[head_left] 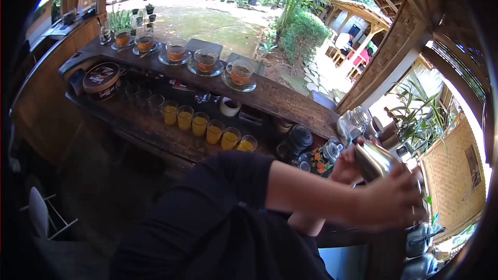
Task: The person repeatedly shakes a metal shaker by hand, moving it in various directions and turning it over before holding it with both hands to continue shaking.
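A shiny metal shaker (374,158) is held tilted between my two hands at the right. My left hand (388,197), blurred by motion, wraps round its lower right side. On the shaker's upper left end are the fingers of my right hand (343,168), partly hidden behind my left forearm. Beneath and left of them, glass jars (332,150) stand near an orange-flowered cloth (322,165). Several glasses of yellow drink (199,124) line the lower counter. Several glass cups of amber drink (205,61) rest on saucers along the upper ledge.
A round brown tub (101,79) sits at the counter's left end, with upside-down or plain glasses (155,103) beside it. A dark lidded jar (300,137) stands mid-right. Metal pans (417,241) lie at lower right; a white chair (39,212) is lower left. People sit outside.
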Motion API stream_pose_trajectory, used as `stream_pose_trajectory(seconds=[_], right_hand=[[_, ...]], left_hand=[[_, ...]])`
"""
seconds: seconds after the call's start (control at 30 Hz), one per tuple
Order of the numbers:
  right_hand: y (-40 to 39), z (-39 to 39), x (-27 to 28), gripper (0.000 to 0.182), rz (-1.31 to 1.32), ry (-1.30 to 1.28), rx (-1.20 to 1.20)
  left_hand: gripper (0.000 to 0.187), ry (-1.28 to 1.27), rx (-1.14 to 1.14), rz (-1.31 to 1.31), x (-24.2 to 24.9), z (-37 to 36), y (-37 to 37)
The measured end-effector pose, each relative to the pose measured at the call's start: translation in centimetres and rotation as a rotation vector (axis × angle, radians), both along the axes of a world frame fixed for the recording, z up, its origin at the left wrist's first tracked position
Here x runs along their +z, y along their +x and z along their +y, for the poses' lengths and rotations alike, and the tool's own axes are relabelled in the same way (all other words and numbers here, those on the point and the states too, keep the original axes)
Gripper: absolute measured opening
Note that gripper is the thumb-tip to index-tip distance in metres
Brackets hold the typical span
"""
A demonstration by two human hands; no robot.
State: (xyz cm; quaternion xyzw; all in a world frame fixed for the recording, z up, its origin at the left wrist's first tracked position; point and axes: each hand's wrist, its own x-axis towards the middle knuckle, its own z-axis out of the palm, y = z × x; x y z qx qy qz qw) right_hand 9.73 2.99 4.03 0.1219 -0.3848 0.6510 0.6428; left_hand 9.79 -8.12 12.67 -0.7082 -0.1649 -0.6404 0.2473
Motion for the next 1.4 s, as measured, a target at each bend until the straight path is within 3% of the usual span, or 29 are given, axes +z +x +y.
stream_pose_trajectory(seconds=[0.03, 0.1, 0.17, 0.23, 0.37, 0.47, 0.57, 0.63, 0.7, 0.77, 0.83, 0.87, 0.9, 0.97, 1.0, 1.03, 1.1, 1.17, 1.2, 1.23, 1.3, 1.4], right_hand=[[0.2, 0.1, -0.3, 0.056, 0.006, 0.004, 0.009], [0.3, -0.4, 0.0, 0.057, 0.115, -0.058, -0.005], [2.4, -1.7, 2.1, 0.048, 0.121, 0.423, 0.199], [3.4, -3.3, 4.2, 0.040, 0.182, 0.676, 0.255], [2.0, -3.7, 3.8, 0.036, 0.148, 0.422, 0.143], [1.6, -4.6, 3.8, 0.033, 0.109, 0.348, 0.143], [-0.4, -4.5, 3.5, 0.030, 0.069, 0.250, 0.186], [0.1, -4.4, 4.7, 0.029, 0.129, 0.608, 0.287], [-1.0, -5.3, 4.7, 0.028, 0.175, 0.604, 0.253], [-2.0, -6.9, 4.8, 0.029, 0.179, 0.416, 0.259], [-3.2, -8.6, 4.5, 0.030, 0.191, 0.210, 0.261], [-4.1, -9.3, 4.3, 0.030, 0.207, 0.103, 0.264], [-5.1, -9.6, 4.3, 0.031, 0.221, 0.000, 0.273], [-6.7, -9.8, 4.2, 0.032, 0.229, -0.214, 0.284], [-6.7, -8.0, 3.5, 0.033, 0.199, 0.029, 0.192], [-6.4, -6.2, 2.9, 0.034, 0.169, 0.281, 0.101], [-6.5, -6.7, 4.5, 0.037, 0.253, 0.518, 0.205], [-8.0, -5.7, 3.9, 0.037, 0.218, 0.253, 0.081], [-7.9, -3.4, 1.7, 0.036, 0.242, -0.291, -0.088], [-8.5, -3.8, 1.8, 0.036, 0.249, -0.286, -0.089], [-10.3, -5.2, 2.0, 0.035, 0.194, -0.089, 0.054], [-14.0, -6.5, 2.7, 0.035, 0.105, 0.198, 0.294]], left_hand=[[0.028, 0.019, 0.057, -0.030, -0.4, 2.2, -0.4], [0.031, -0.017, -0.005, 0.025, -0.8, -0.6, 0.8], [0.035, 0.097, 0.288, 0.215, -2.3, -2.8, 5.1], [0.035, 0.102, 0.225, 0.197, -2.1, -2.5, 3.6], [0.038, 0.175, -0.077, 0.132, -0.1, -2.5, -1.1], [0.037, -0.031, 0.007, -0.021, 0.1, 0.8, -3.7], [0.043, 0.088, 0.059, 0.136, 0.8, -3.8, -2.0], [0.043, 0.027, 0.083, 0.162, 0.2, -3.6, -2.4], [0.044, -0.055, 0.114, 0.198, -0.2, -3.4, -2.8], [0.045, -0.135, 0.152, 0.219, -0.8, -3.1, -3.3], [0.039, -0.006, 0.213, 0.049, -0.6, 0.5, -7.2], [0.042, -0.094, 0.003, 0.089, 0.5, -0.5, -9.9], [0.042, -0.099, 0.013, 0.097, 0.8, -1.7, -10.3], [0.040, 0.049, 0.270, 0.098, 1.2, -4.3, -9.9], [0.040, 0.043, 0.275, 0.092, 0.9, -5.8, -9.7], [0.031, 0.137, 0.094, 0.153, 0.6, -7.7, -9.6], [0.023, 0.338, -0.252, 0.286, 0.4, -10.0, -10.2], [0.019, 0.297, -0.107, 0.299, 0.5, -7.2, -11.8], [0.021, 0.247, 0.024, 0.308, 0.3, -4.9, -12.3], [0.030, 0.059, 0.037, 0.071, -0.3, -2.5, -12.3], [0.040, 0.077, 0.056, 0.033, 0.6, -1.3, -14.6], [0.034, 0.173, 0.103, 0.068, -0.2, -6.4, -13.1]])
